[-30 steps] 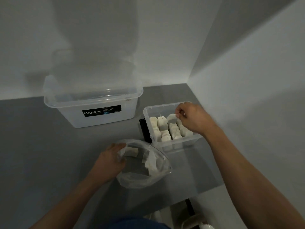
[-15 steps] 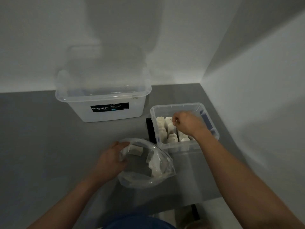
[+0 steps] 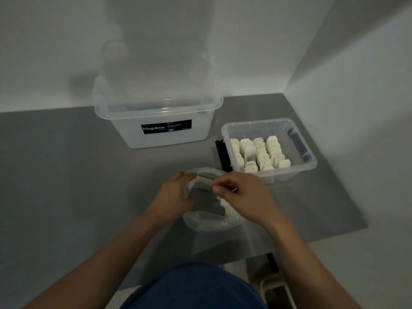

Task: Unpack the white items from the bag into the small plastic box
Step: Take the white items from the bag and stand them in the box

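Bag point(image 3: 207, 223) of clear plastic lies open near the middle of the tabletop's point(image 3: 66, 186) near edge, with a few white items point(image 3: 224, 205) inside it. Your left hand point(image 3: 174, 197) grips its left rim. Your right hand point(image 3: 243, 197) hovers over its mouth, fingers curled; whether they pinch anything cannot be told. Toward the far right corner stands the small plastic box point(image 3: 308, 162), rows of white items upright inside, a black object point(image 3: 221, 152) against its left wall. A large clear box point(image 3: 156, 139) stands at the far edge.
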